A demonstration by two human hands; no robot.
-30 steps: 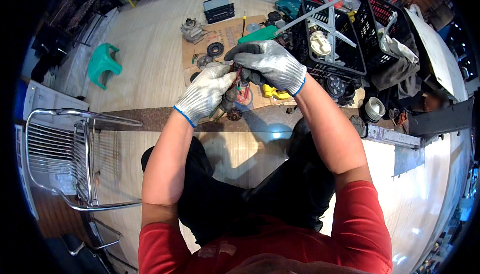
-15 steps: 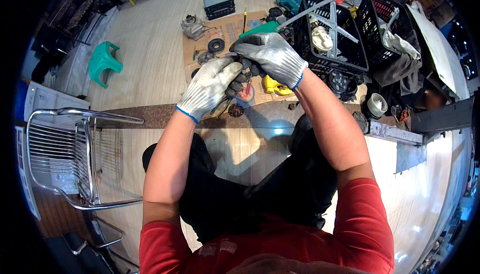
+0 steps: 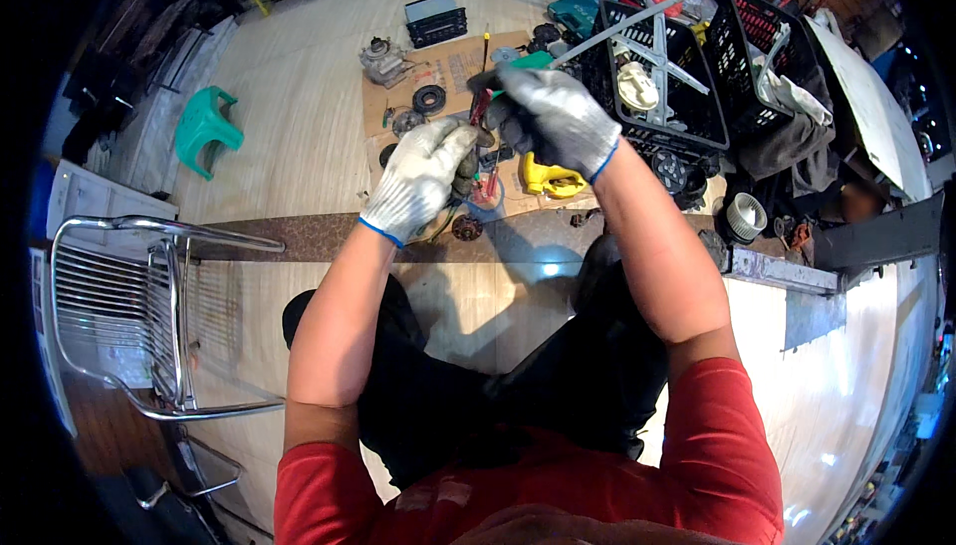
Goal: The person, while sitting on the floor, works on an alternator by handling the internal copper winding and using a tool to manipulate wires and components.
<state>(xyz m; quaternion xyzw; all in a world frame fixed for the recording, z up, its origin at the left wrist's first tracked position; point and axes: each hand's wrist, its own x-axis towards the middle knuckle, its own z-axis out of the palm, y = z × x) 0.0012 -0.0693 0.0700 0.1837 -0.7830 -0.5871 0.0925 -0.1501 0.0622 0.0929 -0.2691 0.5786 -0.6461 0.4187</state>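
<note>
Both of my hands wear white knit gloves with dark grey palms and blue cuffs. My left hand is closed, thumb pressed to fingers, at the lower end of a slim red-and-dark object; its kind I cannot make out. My right hand, somewhat blurred, curls over the same spot from the right; its fingertips are partly hidden. Beneath them lies a flattened cardboard sheet with small dark parts. A yellow plastic piece is just below my right hand, and a round dark part is below my left.
Beyond my hands are a metal housing, a black ring and a black boxy unit. Two black crates of parts stand at the right, near a white fan wheel. A green stool and metal chair are at left.
My right hand has shifted slightly right and down, away from the left hand. The red-and-dark object now shows between them. My left hand has moved a little.
</note>
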